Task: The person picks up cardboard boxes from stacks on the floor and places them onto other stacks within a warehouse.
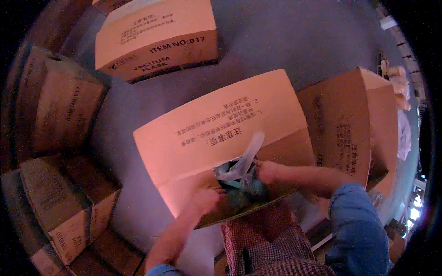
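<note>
A large brown carton (202, 129) with dark print lies in front of me. At its near side is a blurred bundle (241, 186) of dark green and black parts, from which a pale, clear plastic strip (252, 149) sticks up. I cannot make out its kind. My right hand (271, 172) is closed on the bundle's right side, fingers bent. My left hand (207, 200) is curled against its left edge, blurred by motion; its fingertips are hidden. Both forearms come in from below, bare past blue sleeves.
Another carton (156, 41) stands at the far left. More cartons (69, 106) are stacked along the left, with several (60, 198) below them. An open-flapped carton (338, 124) stands close on the right. Grey floor (294, 37) lies between. A checked apron (271, 239) hangs below my hands.
</note>
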